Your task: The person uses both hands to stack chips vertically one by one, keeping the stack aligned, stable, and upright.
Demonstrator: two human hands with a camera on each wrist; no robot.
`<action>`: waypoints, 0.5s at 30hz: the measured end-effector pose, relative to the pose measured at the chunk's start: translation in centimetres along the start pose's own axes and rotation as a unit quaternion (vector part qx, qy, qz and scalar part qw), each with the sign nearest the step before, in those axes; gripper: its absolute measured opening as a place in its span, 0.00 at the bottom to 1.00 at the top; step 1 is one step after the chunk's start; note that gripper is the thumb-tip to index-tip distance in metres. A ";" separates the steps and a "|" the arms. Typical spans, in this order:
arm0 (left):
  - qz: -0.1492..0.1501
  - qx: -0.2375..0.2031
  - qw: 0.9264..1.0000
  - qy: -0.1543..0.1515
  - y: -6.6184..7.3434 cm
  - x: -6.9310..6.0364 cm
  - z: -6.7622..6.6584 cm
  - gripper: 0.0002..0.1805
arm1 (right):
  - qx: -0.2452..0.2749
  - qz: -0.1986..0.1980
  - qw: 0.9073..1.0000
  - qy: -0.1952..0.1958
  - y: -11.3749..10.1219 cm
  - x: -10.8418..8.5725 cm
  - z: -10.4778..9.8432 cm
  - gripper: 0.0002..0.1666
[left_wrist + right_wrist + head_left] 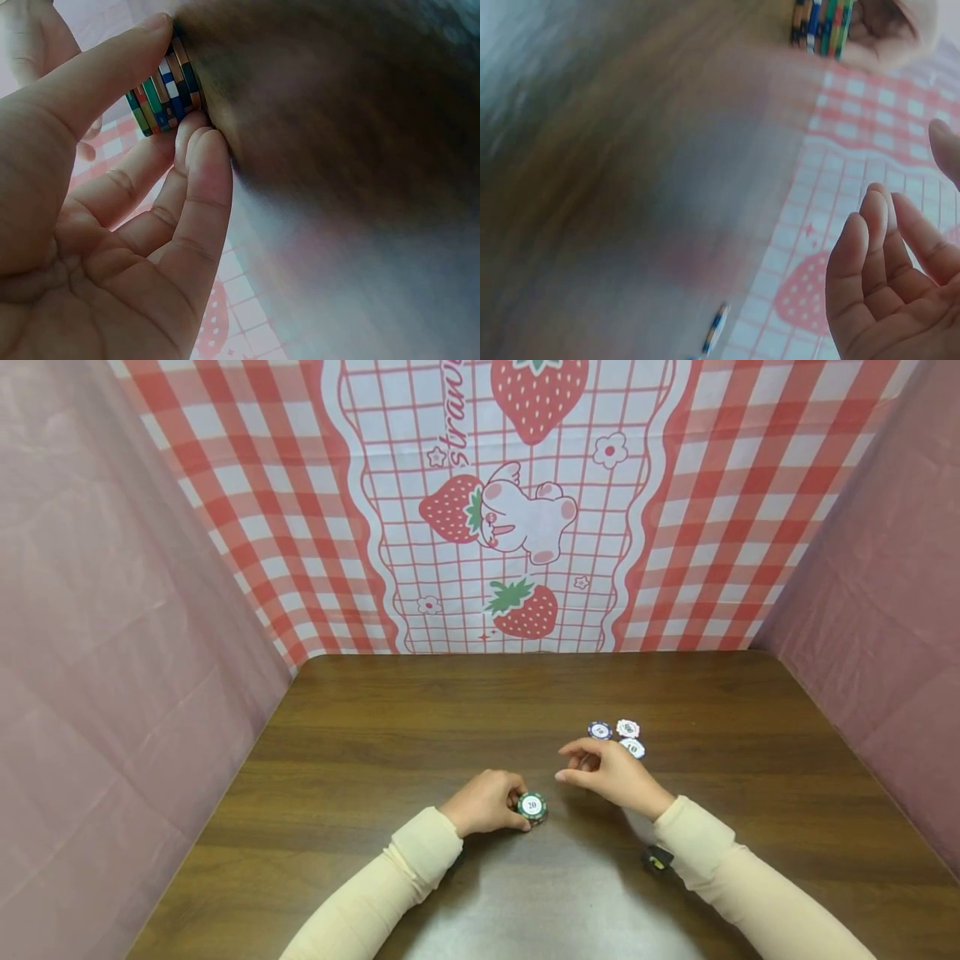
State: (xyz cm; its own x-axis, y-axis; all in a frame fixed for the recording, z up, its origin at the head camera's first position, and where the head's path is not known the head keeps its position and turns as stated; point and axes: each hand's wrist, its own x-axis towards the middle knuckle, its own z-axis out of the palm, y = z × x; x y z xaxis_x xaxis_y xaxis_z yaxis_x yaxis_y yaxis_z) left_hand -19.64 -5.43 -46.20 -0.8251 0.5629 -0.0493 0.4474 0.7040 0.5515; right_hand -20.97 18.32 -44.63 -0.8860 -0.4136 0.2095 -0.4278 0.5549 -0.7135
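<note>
A short stack of poker chips (532,807) stands on the table, topped by a green-edged chip marked 20. My left hand (483,803) grips its side between thumb and fingers. Green, red, blue, white and orange edges show along the stack (160,94) in the left wrist view. To the right of it, my right hand (613,772) hovers above the table with a gap between thumb and fingers and nothing held. Just beyond that hand lie three loose chips: a blue-edged chip (599,730), a whitish chip (628,728) and a chip marked 10 (633,747).
The brown wooden table (360,718) reaches back to a red-and-white strawberry cloth (480,527). Pink cloth hangs along the left side (112,652) and the right side (885,610). A small dark device (657,859) sits under the right sleeve.
</note>
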 end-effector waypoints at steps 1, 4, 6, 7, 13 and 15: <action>0.000 -0.001 1.000 0.001 0.0 0.0 0.0 0.18 | 0.002 0.003 1.000 0.011 0.1 -0.1 -0.3 0.23; -0.002 -0.001 1.000 0.002 0.0 0.0 0.0 0.18 | 0.007 0.018 0.999 0.041 0.5 -0.4 -1.1 0.24; -0.003 0.000 1.000 0.002 0.0 0.0 0.0 0.18 | 0.010 0.031 0.998 0.056 0.7 -0.7 -1.6 0.26; -0.004 0.001 1.000 0.002 0.1 0.0 0.0 0.18 | 0.011 0.037 0.997 0.063 0.8 -0.8 -1.9 0.26; -0.010 -0.003 1.000 0.000 0.0 -0.1 0.0 0.18 | 0.003 0.043 0.993 0.108 2.1 -1.3 -2.9 0.25; -0.009 -0.004 1.000 0.001 0.0 -0.1 0.0 0.18 | 0.002 0.044 0.991 0.123 2.6 -1.4 -3.2 0.24</action>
State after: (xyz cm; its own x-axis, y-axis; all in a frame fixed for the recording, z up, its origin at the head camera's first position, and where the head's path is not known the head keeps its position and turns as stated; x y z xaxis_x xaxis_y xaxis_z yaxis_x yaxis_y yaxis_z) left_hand -19.52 -5.48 -46.15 -0.8332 0.5500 -0.0578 0.4301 0.7102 0.5574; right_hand -21.39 22.63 -44.67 -0.9371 -0.1741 0.3024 -0.3459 0.5775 -0.7394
